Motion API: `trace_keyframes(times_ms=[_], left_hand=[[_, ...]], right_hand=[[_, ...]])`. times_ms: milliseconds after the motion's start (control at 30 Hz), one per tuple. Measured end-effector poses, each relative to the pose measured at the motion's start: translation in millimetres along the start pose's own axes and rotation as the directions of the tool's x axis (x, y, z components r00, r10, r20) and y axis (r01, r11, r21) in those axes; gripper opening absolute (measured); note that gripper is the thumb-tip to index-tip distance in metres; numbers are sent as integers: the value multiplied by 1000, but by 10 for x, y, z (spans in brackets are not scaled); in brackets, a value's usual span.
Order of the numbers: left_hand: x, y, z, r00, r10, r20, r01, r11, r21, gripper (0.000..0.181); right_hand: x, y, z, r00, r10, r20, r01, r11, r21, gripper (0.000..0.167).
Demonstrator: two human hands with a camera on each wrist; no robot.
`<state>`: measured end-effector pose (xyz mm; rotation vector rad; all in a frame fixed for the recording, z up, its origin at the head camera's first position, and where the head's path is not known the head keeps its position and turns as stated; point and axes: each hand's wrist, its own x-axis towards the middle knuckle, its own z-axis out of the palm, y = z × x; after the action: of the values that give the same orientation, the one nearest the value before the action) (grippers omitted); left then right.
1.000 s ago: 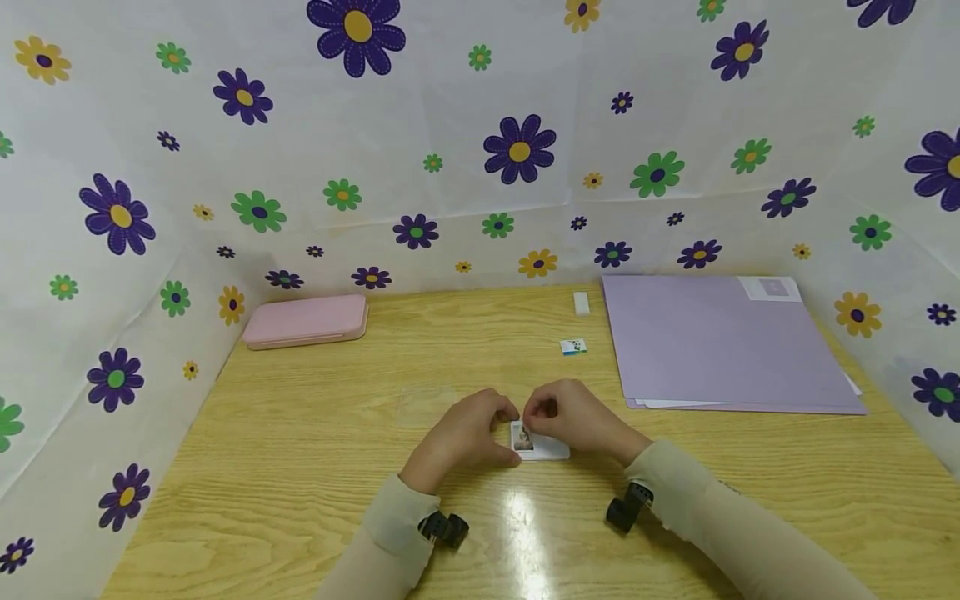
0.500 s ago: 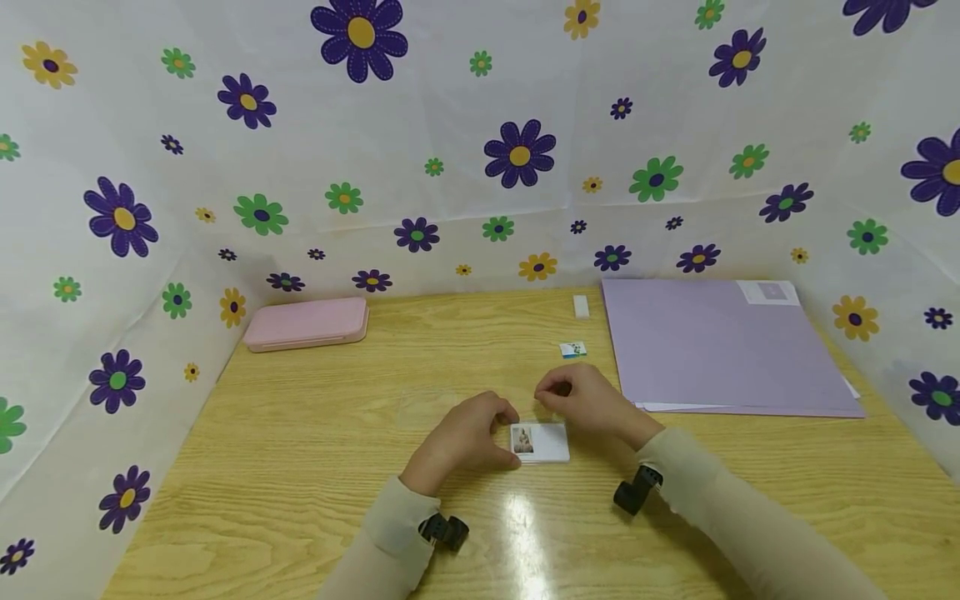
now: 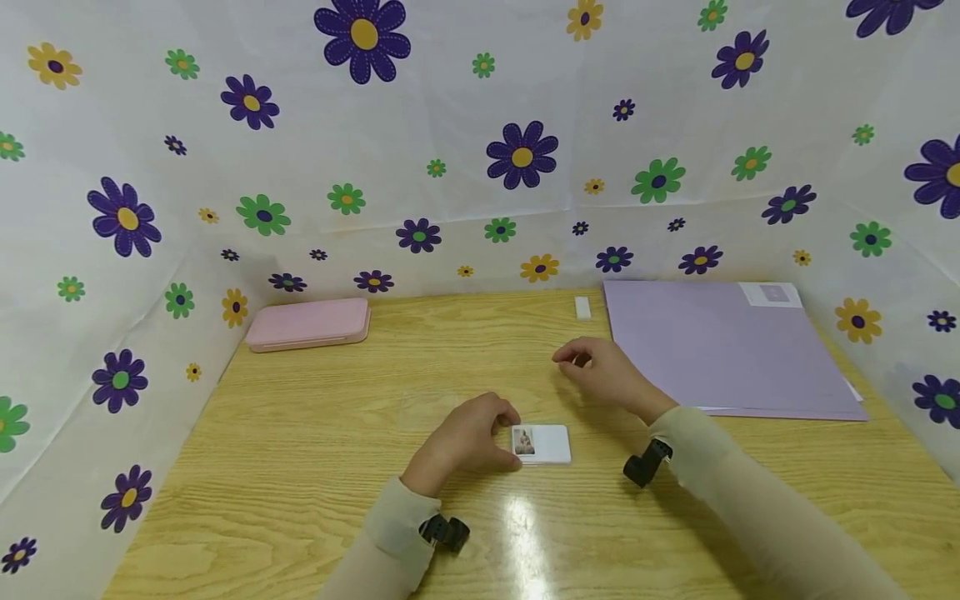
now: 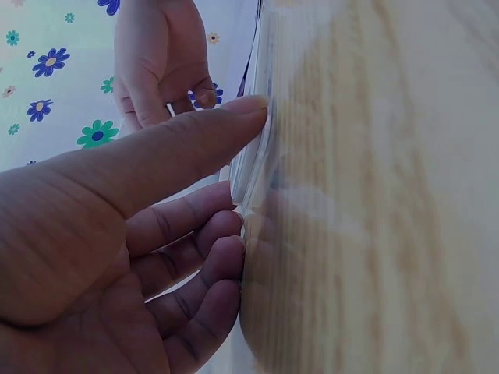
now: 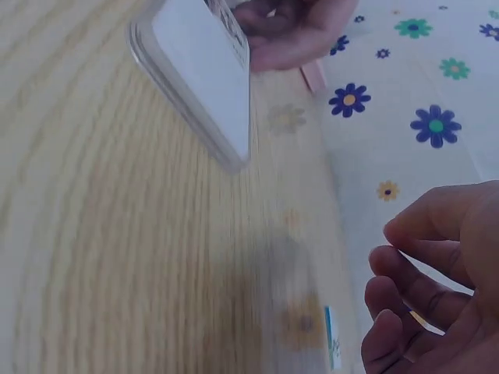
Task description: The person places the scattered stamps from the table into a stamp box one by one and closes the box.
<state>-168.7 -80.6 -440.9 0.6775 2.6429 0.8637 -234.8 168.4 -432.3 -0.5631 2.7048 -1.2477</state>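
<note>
A flat white rounded rectangular case (image 3: 551, 444) lies on the wooden table, with a small picture (image 3: 524, 440) on its left part. My left hand (image 3: 467, 437) holds its left end between thumb and fingers. In the right wrist view, the white case (image 5: 207, 74) shows layered edges. Farther back and to the right, my right hand (image 3: 600, 371) hovers above the table, fingers loosely bent, with nothing seen between them. A small printed card (image 5: 334, 339) lies near its fingertips in the right wrist view; the hand hides it in the head view.
A pink pencil case (image 3: 309, 323) stands at the back left. Purple folders (image 3: 727, 350) with paper lie at the right. A small white block (image 3: 582, 308) sits near the back edge. Clear film (image 3: 427, 406) lies left of centre. Flowered cloth (image 3: 450, 108) walls the table.
My right hand has left the picture on the white case and moved back and right, now covering the small printed card. My left hand stays on the case.
</note>
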Motion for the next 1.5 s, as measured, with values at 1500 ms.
trace_keyframes(times_ms=[1500], left_hand=[[-23, -6, -1, 1000, 4, -1, -4, 1000, -31, 47]], right_hand=[[363, 463, -151, 996, 67, -58, -77, 981, -178, 13]])
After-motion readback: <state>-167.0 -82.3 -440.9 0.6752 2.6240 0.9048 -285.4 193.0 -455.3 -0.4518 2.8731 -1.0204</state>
